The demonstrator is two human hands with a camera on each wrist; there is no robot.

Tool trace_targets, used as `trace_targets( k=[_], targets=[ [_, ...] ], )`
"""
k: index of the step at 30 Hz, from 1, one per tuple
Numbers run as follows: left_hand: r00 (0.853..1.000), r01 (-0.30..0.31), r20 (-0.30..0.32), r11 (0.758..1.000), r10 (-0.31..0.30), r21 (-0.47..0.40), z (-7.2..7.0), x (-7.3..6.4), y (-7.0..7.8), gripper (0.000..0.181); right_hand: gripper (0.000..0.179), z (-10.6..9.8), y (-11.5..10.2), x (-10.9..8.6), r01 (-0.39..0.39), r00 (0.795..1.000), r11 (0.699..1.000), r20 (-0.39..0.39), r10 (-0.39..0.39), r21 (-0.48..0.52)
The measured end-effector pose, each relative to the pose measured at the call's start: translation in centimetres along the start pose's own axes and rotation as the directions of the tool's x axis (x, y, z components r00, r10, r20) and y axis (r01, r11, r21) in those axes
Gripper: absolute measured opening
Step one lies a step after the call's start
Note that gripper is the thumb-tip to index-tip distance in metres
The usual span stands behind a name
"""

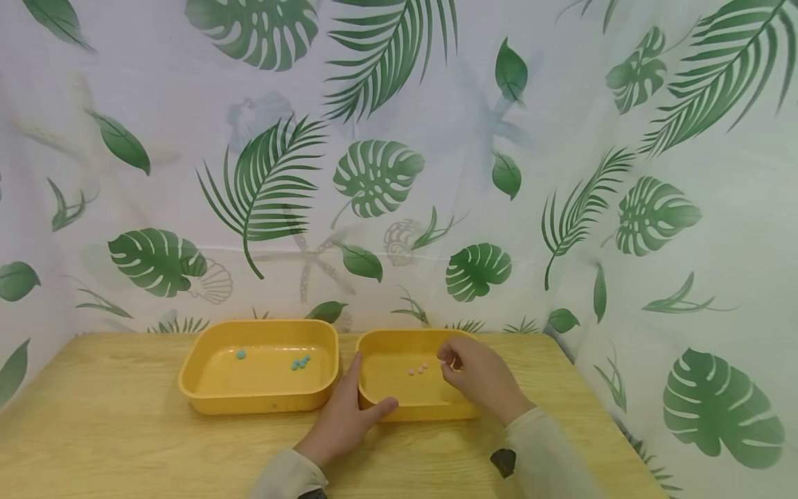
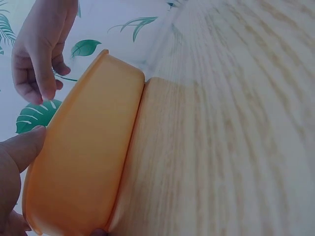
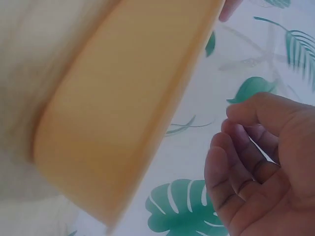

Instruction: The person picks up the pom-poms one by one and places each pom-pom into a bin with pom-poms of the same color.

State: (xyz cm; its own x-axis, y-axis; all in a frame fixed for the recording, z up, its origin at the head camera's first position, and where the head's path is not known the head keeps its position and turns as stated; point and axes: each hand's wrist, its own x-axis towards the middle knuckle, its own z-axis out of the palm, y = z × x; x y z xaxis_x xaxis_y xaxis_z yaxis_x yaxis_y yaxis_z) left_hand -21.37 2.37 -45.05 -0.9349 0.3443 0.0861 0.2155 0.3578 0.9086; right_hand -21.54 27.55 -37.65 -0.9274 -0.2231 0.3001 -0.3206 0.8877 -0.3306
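My left hand (image 1: 341, 419) holds the near left corner of the right yellow tray (image 1: 418, 414), thumb over the front rim and fingers along the left side. Inside lie several small pink beads (image 1: 420, 370) near the middle. Above the tray's right part is my right hand (image 1: 476, 374), thumb and forefinger pinched together with a tiny pink bead (image 1: 443, 362) showing at their tips. The right wrist view has the right hand (image 3: 261, 162) beside the tray wall (image 3: 123, 108), other fingers curled; the bead is hidden there.
Left of it stands a second yellow tray (image 1: 268, 403) with several teal beads (image 1: 300, 364) grouped at its right and one teal bead (image 1: 240, 354) farther left. Both are on a wood-grain table (image 1: 125, 443). A leaf-print curtain (image 1: 399, 277) hangs close behind.
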Motion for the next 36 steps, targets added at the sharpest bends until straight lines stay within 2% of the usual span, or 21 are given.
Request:
trace_targets(
  k=[4, 10, 18, 24, 26, 31, 36],
  targets=[
    [1.0, 0.002, -0.004, 1.0, -0.002, 0.005, 0.0, 0.2, -0.6, 0.113, 0.009, 0.0, 0.3, 2.4, 0.004, 0.992, 0.999, 0.126, 0.002, -0.044],
    [1.0, -0.004, 0.001, 1.0, 0.004, -0.006, -0.1, 0.3, -0.9, 0.113, 0.014, 0.8, 0.7, 5.7, 0.112, 0.965, 0.982, 0.254, -0.071, -0.15],
    [1.0, -0.013, 0.001, 1.0, 0.013, -0.001, -0.1, 0.4, -0.9, 0.112, 0.025, 2.7, -0.1, 8.8, 0.269, 0.91, 0.9, 0.398, -0.119, -0.345],
    [1.0, -0.006, 0.004, 1.0, 0.006, -0.016, 0.1, 0.3, -0.8, 0.112, 0.028, 5.3, 0.8, 10.4, 0.322, 0.886, 0.826, 0.454, -0.091, -0.463],
    [1.0, 0.0, 0.007, 1.0, 0.0, -0.021, 0.1, 0.3, -0.8, 0.112, 0.03, 6.2, 1.1, 10.7, 0.339, 0.88, 0.811, 0.465, -0.094, -0.476],
    [1.0, 0.019, 0.024, 0.999, -0.018, -0.031, 0.0, 0.3, -0.5, 0.113, 0.037, 7.2, 1.1, 10.9, 0.367, 0.868, 0.799, 0.484, -0.111, -0.476],
    [0.999, 0.032, 0.024, 0.999, -0.031, -0.025, -0.2, 0.3, -0.7, 0.114, 0.036, 7.8, 0.8, 10.9, 0.369, 0.867, 0.785, 0.489, -0.098, -0.497]
  ],
)
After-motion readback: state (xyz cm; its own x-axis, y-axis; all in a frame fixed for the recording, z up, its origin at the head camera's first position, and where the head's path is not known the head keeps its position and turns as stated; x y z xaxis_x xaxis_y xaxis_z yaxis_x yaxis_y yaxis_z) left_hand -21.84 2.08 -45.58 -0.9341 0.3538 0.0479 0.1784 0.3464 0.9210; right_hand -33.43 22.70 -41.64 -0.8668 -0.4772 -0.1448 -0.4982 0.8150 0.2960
